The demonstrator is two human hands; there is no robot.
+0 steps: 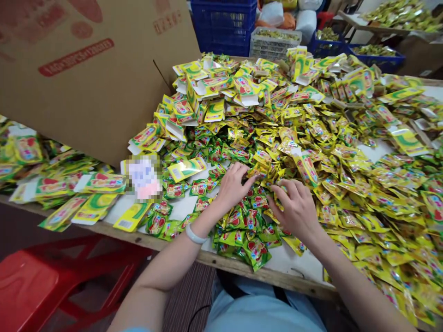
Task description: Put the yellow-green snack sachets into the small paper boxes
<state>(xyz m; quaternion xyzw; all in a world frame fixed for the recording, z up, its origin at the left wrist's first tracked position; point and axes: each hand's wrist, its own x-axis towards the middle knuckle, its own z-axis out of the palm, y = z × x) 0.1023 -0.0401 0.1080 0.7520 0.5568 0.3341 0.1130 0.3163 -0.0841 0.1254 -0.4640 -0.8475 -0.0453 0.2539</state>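
Note:
My left hand (234, 185), with a pale bangle on its wrist, rests at the edge of a heap of small candy packets. Its fingers are spread, thumb apart, and the fingertips partly vanish among the packets. Facing it, my right hand (295, 208) has bent fingers with a gap between thumb and index finger; nothing shows held in it. Yellow packets (263, 157) lie just beyond both hands. Below and between them is a cluster of green packets (254, 251) with red fruit pictures, reaching the table's front edge.
A large cardboard carton (104, 92) stands at the left. Flat yellow boxes (214, 110) pile up behind the packets, and more yellow packets (360, 221) cover the right. A red stool (31, 286) is at lower left. Blue crates (223, 27) stand behind the table.

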